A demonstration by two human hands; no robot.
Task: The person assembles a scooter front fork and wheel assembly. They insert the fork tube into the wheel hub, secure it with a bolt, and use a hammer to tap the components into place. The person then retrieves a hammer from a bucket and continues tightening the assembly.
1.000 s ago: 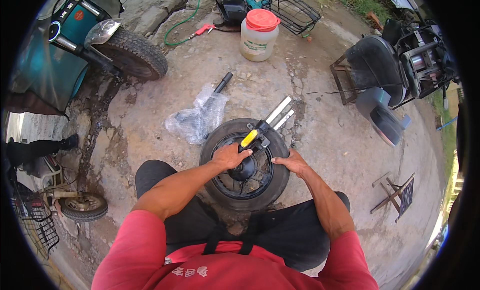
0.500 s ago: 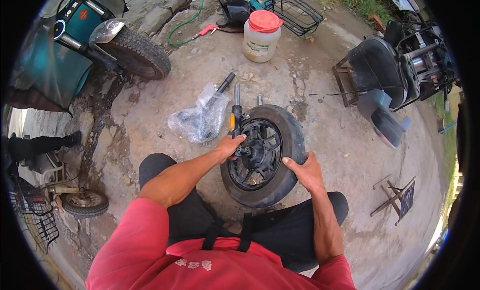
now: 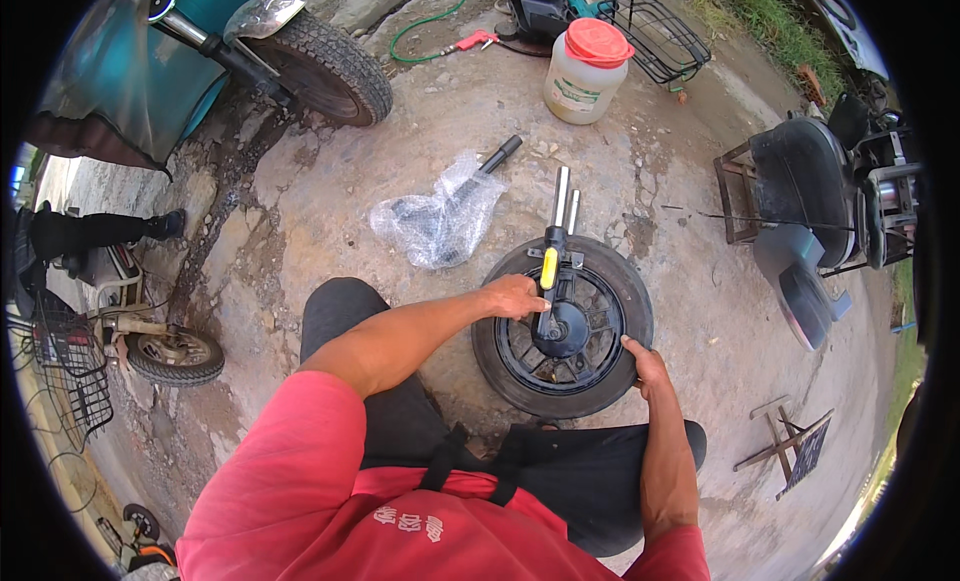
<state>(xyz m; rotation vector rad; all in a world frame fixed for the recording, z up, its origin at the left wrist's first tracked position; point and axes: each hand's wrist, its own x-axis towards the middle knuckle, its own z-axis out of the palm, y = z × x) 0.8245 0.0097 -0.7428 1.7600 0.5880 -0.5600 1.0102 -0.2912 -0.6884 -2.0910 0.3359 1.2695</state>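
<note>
In front of my knees lies a small black wheel (image 3: pixel 487 353) with a thick tyre and spoked rim, its face turned up toward me. A front fork (image 3: pixel 560 203) with bright metal tubes is joined at its hub, and one leg bears a yellow reflector (image 3: pixel 549 268). My left hand (image 3: pixel 514 297) is closed on the lower part of that leg, just below the reflector. The tyre's right edge is held by my right hand (image 3: pixel 647 366), thumb on top; its other fingers are mostly hidden. Beyond the wheel, bubble wrap (image 3: pixel 440 221) covers another dark tube (image 3: pixel 500 155).
A white tub with a red lid (image 3: pixel 588 76) stands ahead, near a red air gun (image 3: pixel 472 42) on a green hose. A teal vehicle's front wheel (image 3: pixel 330 71) is far left. At right are a black seat (image 3: pixel 805 171) and a folding stool (image 3: pixel 795 449).
The wheel has tipped flatter, its face now turned up, and its fork tubes show more fully. Both hands have moved right with it. The whole view has shifted somewhat.
</note>
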